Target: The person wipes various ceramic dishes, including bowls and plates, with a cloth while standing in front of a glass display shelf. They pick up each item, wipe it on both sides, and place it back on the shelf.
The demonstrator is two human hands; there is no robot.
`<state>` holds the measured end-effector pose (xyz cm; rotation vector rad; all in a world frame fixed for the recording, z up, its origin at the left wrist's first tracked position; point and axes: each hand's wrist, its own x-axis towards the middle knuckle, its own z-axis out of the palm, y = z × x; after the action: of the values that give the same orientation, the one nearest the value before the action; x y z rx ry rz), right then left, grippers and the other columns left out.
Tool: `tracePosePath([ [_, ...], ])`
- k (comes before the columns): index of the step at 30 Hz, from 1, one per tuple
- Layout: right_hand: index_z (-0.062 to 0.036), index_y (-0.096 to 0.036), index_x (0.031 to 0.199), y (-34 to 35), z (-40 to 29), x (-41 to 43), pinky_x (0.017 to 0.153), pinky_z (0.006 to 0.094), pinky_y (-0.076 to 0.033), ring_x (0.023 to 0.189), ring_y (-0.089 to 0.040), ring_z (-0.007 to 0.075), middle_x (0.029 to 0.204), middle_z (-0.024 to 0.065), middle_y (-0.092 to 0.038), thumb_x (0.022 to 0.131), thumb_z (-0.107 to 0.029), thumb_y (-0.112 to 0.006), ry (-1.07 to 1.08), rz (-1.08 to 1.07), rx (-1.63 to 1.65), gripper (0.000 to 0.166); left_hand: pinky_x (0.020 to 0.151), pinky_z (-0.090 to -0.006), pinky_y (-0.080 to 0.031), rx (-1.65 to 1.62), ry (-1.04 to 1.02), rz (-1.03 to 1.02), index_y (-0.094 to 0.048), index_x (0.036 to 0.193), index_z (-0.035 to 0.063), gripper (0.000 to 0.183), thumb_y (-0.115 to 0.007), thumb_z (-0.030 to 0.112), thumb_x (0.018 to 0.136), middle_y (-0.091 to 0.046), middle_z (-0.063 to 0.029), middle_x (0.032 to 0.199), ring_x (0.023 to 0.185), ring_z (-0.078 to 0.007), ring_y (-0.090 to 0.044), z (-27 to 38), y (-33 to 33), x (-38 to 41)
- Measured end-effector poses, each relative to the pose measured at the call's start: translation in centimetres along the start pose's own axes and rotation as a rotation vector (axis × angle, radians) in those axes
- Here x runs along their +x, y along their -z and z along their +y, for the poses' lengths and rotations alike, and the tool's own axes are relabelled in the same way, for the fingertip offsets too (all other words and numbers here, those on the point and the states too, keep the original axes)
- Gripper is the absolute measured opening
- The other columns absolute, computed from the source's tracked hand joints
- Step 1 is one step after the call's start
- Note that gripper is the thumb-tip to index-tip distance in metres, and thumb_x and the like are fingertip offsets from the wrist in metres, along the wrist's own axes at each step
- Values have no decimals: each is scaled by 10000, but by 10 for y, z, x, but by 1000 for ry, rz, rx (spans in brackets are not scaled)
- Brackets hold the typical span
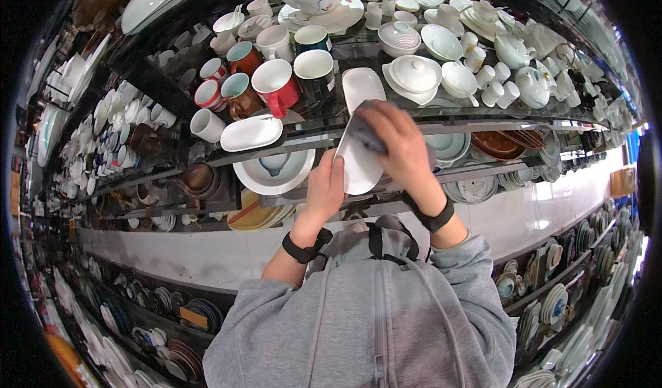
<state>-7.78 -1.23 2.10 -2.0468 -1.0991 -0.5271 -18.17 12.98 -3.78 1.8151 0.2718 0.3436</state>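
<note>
A long white ceramic dish (362, 173) with rounded ends is held up in front of the shelf edge. My left hand (327, 184) grips it by its left side, thumb along the rim. In my right hand (401, 142) is a dark grey cloth (366, 132), pressed against the dish's upper part and partly hiding it. Just beyond, another white oblong dish (363, 85) lies on the glass shelf. A smaller white oval dish (252, 133) rests near the shelf's front edge, left of my hands.
Several mugs, including a red mug (274, 84), stand on the shelf to the left. A white lidded tureen (414, 75) and a teapot (535, 86) sit to the right. Below, a wide white bowl (274, 171) is on a lower shelf. More racks of plates line the aisle behind.
</note>
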Motion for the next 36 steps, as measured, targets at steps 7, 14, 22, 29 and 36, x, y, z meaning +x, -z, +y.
tracePosePath([
  [7, -139, -640, 1044, 8, -26, -24, 739, 366, -538, 930, -592, 263, 1147, 20, -601, 546, 15, -697, 135, -380, 153, 525, 685, -373, -466, -41, -181, 244, -556, 1103, -22, 356, -372, 276, 1038, -614, -197, 813, 726, -287, -595, -11, 9, 19],
  [14, -105, -628, 1070, 10, 1, -13, 741, 376, -527, 911, -597, 285, 1119, 61, -602, 580, 41, -662, -73, -18, -169, 513, 598, -400, -449, 1, 3, 89, -562, 1100, -4, 277, -423, 219, 1011, -585, -217, 714, 624, -348, -585, -3, 3, 6],
  [22, -129, -618, 1152, 2, -16, -26, 803, 387, -524, 931, -586, 322, 1228, 82, -583, 555, 42, -667, 79, -226, 144, 623, 632, -385, -460, 52, 0, 82, -560, 1132, 5, 288, -392, 210, 1021, -603, -206, 762, 668, -321, -594, -12, -1, 8],
  [29, -130, -642, 1034, 15, -10, -29, 742, 372, -530, 911, -596, 290, 1111, 33, -620, 553, 61, -653, -54, -182, 1, 517, 643, -411, -464, 56, -18, 118, -568, 1123, -7, 321, -387, 237, 1020, -613, -234, 776, 694, -373, -614, -7, -2, 7],
  [36, -94, -621, 1137, 1, 4, -8, 845, 417, -506, 1010, -599, 335, 1173, 117, -603, 621, 49, -664, -39, 48, -6, 538, 657, -421, -465, 47, 28, 25, -568, 1101, -4, 301, -399, 228, 1010, -616, -236, 775, 722, -397, -619, -7, -8, -8],
])
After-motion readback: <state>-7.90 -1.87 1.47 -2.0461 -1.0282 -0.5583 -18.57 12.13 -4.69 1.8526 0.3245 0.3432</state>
